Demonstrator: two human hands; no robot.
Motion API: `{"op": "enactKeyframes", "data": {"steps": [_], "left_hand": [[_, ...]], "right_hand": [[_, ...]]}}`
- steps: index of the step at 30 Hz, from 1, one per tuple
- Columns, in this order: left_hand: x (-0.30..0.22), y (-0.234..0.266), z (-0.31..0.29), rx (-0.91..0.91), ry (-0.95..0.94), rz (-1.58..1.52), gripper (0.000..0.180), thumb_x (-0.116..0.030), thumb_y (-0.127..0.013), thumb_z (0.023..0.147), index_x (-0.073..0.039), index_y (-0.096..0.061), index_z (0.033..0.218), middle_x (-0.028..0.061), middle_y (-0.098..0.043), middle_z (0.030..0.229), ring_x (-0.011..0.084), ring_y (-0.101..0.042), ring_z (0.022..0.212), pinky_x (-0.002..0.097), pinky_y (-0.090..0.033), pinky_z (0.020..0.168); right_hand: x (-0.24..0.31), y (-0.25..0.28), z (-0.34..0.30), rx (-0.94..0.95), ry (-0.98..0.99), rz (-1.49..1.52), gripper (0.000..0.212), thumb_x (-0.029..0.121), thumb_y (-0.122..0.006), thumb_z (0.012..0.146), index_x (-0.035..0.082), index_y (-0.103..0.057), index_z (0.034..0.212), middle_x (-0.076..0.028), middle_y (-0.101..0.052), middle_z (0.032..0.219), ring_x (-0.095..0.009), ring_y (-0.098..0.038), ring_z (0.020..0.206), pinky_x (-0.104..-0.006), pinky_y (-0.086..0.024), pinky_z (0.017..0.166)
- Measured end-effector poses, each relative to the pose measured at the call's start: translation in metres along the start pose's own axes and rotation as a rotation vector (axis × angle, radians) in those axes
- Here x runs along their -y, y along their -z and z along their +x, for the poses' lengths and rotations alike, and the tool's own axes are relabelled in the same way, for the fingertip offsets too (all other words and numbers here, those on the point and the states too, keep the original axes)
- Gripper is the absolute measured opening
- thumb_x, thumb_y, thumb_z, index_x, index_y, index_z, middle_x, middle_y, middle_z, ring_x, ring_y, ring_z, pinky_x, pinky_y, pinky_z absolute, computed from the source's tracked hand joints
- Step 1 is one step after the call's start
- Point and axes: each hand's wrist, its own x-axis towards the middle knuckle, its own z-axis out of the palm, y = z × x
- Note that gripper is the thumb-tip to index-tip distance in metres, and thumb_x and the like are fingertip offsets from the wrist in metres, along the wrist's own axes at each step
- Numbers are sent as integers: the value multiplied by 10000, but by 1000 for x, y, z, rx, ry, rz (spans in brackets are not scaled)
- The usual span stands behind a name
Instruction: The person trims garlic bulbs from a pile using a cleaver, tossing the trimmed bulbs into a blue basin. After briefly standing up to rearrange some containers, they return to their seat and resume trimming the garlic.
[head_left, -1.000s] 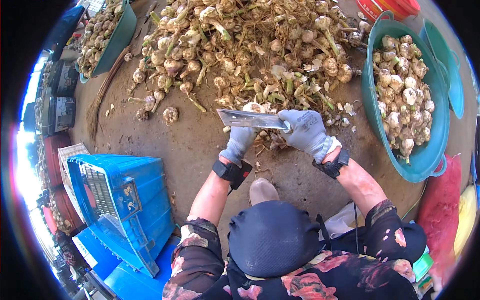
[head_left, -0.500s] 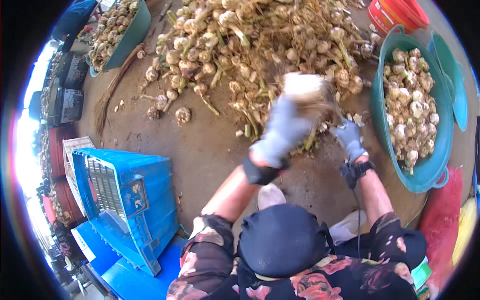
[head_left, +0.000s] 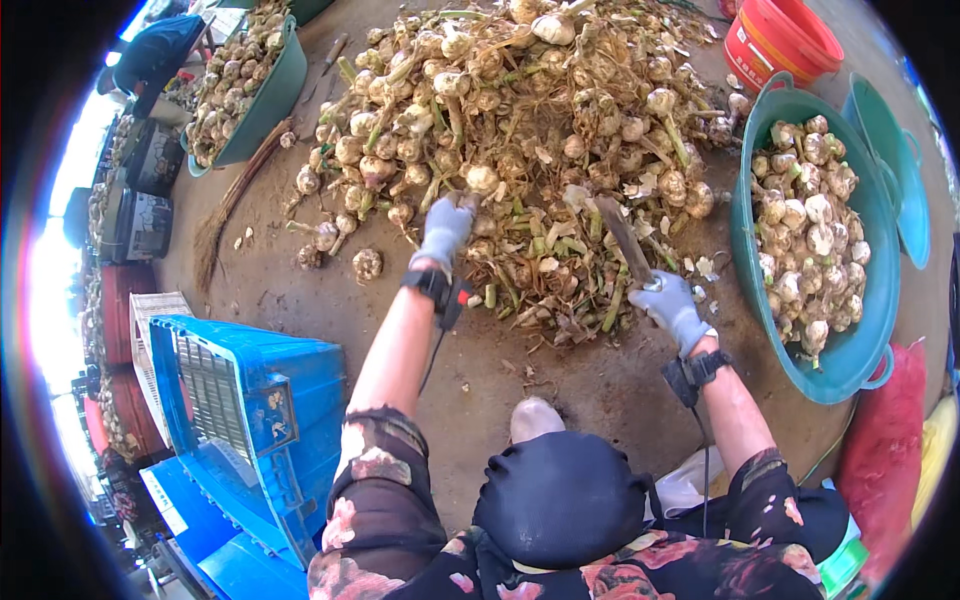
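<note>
At the near left of a heap of garlic point(head_left: 575, 120), my left hand point(head_left: 443, 235) in a grey glove has its fingers closed at a pale garlic bulb point(head_left: 482, 180), partly hiding its stem side. My right hand point(head_left: 675, 308), gloved likewise, grips a knife point(head_left: 625, 238) whose broad, dirt-stained blade points up and away, over the heap's near edge. Between the two hands lie cut stems and papery skins point(head_left: 560, 270). Dark straps with small devices circle both wrists.
To the right stands a green tub point(head_left: 742, 240) of trimmed garlic bulbs, with a red bucket point(head_left: 785, 45) behind. A blue crate point(head_left: 310, 400) lies tipped at left. Farther off are a straw broom point(head_left: 210, 225) and another garlic-filled green tub point(head_left: 265, 110).
My left hand has moved left, from beside my right hand to the heap's left part. My right hand has shifted slightly down and left, and the knife blade now shows plainly.
</note>
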Motion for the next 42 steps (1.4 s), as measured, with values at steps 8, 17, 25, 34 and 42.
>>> {"op": "enactKeyframes", "data": {"steps": [8, 17, 25, 34, 42], "left_hand": [[-43, -35, -93, 399, -113, -656, 350, -152, -658, 691, -2, -537, 983, 80, -616, 908, 156, -581, 810, 263, -452, 723], [-18, -49, -108, 263, -441, -387, 202, -227, -537, 790, -51, -538, 888, 85, -554, 873, 190, -548, 757, 327, -446, 641], [-54, -36, -140, 334, -171, -786, 214, -96, -671, 659, -34, -586, 845, 33, -614, 805, 128, -575, 724, 255, -464, 656], [-69, -25, -139, 297, -364, -636, 428, -29, -645, 675, -18, -486, 1072, 89, -528, 1077, 156, -515, 981, 271, -407, 855], [-92, -38, -149, 787, 467, -1652, 261, -265, -459, 865, -102, -500, 1064, 47, -537, 1041, 182, -526, 947, 273, -439, 761]], "right_hand": [[43, -26, 1, -17, 356, -502, 197, 220, -510, 713, 132, -592, 868, -155, -594, 785, -304, -580, 759, -369, -456, 659], [77, -26, -31, -125, 768, -497, 115, 181, -555, 695, 130, -554, 799, -94, -572, 674, -289, -566, 641, -365, -436, 552], [42, -22, -16, -189, 813, -524, 45, 151, -511, 723, 121, -534, 748, -106, -564, 650, -306, -561, 617, -379, -437, 534], [54, -8, -27, 92, -22, 630, 280, 311, -597, 767, 49, -593, 865, -10, -598, 681, -74, -557, 603, -215, -439, 501], [54, -9, -13, 113, 377, 487, 214, 253, -618, 767, 63, -618, 865, 7, -602, 751, -84, -550, 643, -219, -448, 593]]}}
